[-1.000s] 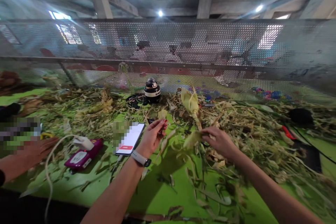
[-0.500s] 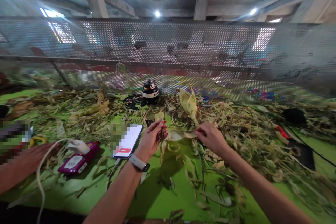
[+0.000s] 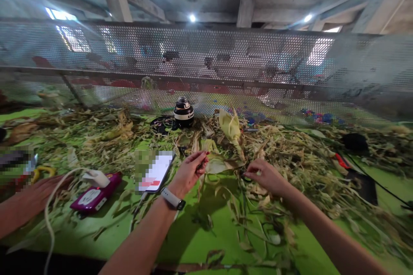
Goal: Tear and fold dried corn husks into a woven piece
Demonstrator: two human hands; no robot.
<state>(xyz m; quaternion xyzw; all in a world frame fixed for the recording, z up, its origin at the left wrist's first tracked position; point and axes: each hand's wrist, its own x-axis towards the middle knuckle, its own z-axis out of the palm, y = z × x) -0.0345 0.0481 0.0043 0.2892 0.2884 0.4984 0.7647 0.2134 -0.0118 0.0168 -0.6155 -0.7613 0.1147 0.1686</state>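
Observation:
My left hand (image 3: 190, 172), with a light-strapped watch on its wrist, is pinched closed above the green table; whatever its fingertips hold is too small to make out. To its right, my right hand (image 3: 265, 176) has its thumb and index finger pressed near a dark, thin piece I cannot identify. A pale strip of husk (image 3: 221, 166) lies between the two hands. Behind them stands a pale yellow-green husk shape (image 3: 230, 125) with pointed tips. Dried husks and leaf strips (image 3: 300, 159) lie all around.
Left of my left hand lies a phone (image 3: 158, 171), beside a purple power bank (image 3: 96, 195) with a white plug and cable. A black jar (image 3: 183, 114) stands before the perforated metal screen (image 3: 206, 60). Another person's hand (image 3: 48, 193) rests at the left. A dark pouch (image 3: 363, 184) lies right.
My right hand has moved slightly right and down, away from the pale husk strip. My left hand has shifted a little right, its fingers drawn closer together. The camera view has shifted slightly.

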